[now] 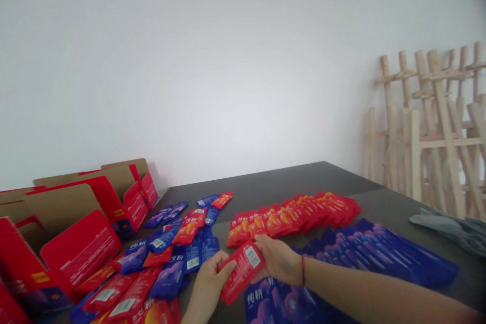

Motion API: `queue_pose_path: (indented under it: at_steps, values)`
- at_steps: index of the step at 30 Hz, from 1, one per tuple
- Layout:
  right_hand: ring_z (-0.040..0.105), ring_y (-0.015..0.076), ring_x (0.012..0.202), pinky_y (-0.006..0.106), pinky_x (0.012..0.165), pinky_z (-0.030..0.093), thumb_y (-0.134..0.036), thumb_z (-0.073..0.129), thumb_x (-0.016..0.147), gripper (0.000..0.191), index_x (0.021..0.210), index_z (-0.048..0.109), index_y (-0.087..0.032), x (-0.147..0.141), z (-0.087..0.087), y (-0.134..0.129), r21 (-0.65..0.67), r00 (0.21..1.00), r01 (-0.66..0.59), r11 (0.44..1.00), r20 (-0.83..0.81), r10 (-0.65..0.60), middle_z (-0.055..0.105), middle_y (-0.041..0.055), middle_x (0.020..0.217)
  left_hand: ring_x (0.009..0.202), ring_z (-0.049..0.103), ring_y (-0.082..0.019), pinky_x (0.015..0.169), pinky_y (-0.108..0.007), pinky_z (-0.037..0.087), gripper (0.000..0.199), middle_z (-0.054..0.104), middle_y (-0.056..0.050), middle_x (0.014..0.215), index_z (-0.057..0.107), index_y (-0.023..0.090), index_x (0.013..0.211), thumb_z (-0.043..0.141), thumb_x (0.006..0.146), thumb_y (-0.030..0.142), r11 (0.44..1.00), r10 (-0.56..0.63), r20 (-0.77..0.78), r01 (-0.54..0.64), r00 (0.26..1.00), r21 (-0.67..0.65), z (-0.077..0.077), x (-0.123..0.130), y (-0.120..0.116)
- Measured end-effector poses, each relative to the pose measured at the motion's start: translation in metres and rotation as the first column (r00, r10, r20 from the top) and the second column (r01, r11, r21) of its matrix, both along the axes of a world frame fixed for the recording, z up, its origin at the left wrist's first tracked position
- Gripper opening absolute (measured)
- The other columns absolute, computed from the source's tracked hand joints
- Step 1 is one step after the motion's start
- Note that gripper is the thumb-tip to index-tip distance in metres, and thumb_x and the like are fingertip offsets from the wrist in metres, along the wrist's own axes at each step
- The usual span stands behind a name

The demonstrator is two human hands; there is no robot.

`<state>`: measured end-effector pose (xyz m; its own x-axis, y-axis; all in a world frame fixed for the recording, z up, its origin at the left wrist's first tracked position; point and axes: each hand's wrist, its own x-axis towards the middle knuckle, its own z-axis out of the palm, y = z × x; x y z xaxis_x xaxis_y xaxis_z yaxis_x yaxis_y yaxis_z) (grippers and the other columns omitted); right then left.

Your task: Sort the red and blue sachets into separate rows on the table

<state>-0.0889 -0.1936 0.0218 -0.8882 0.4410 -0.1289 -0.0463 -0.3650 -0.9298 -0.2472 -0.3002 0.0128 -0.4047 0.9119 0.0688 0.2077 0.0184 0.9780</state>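
Observation:
Between my two hands is a red sachet (243, 274), tilted, with its barcode side facing up. My left hand (209, 281) pinches its left edge, thumb on top. At the sachet's upper right corner is my right hand (280, 259), its fingers closed around the edge and partly hidden behind it. Just beyond, an overlapping row of red sachets (292, 215) runs off to the right. Blue sachets (364, 250) lie fanned in another row under and past my right forearm. Left of my hands spreads a loose, mixed pile of red and blue sachets (167, 276).
Open red cardboard boxes (81, 258) stand along the left side of the dark table (258, 187). A grey crumpled item (450, 228), perhaps gloves, lies at the right edge. Wooden frames (436, 126) lean against the white wall (243, 71) at right.

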Motion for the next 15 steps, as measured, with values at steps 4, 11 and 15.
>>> queue_pose_path:
  at_steps: [4,11,15]
  values:
    - [0.056,0.0121,0.053,0.025,0.059,0.048,-0.02,0.06,0.079,0.007,0.074,0.064,-0.016,-0.012,-0.01,0.006,0.083,0.989,0.12,0.989,0.077,-0.126,0.062,-0.0013,0.062,0.054,0.047,-0.013,0.054,-0.023,0.036,0.039,0.055,0.004,0.054,0.058,0.021,0.057,0.071,0.066,0.056,0.998,0.061,-0.116,-0.058,0.991,0.032,-0.003,-0.001,-0.002]
    - [0.055,0.0094,0.051,0.022,0.057,0.047,-0.011,0.058,0.077,0.01,0.07,0.06,-0.018,-0.012,-0.012,0.013,0.107,0.975,0.207,0.972,0.055,-0.214,0.06,-0.0042,0.06,0.033,0.031,-0.007,0.037,-0.021,0.022,0.049,0.053,0.005,0.044,0.067,0.019,0.074,0.082,0.056,0.062,0.996,-0.06,0.177,0.072,0.982,-0.057,-0.019,-0.001,0.001]
    - [0.066,0.0157,0.065,0.032,0.068,0.056,-0.019,0.059,0.079,0.007,0.083,0.064,-0.016,-0.001,-0.009,0.007,0.15,0.994,0.093,0.984,0.042,-0.101,0.068,0.0024,0.073,0.042,0.05,-0.013,0.045,-0.025,0.04,0.052,0.056,0.003,0.048,0.067,0.021,0.074,0.09,0.045,0.056,1.0,-0.016,0.31,0.02,0.95,-0.011,-0.024,0.007,0.006]
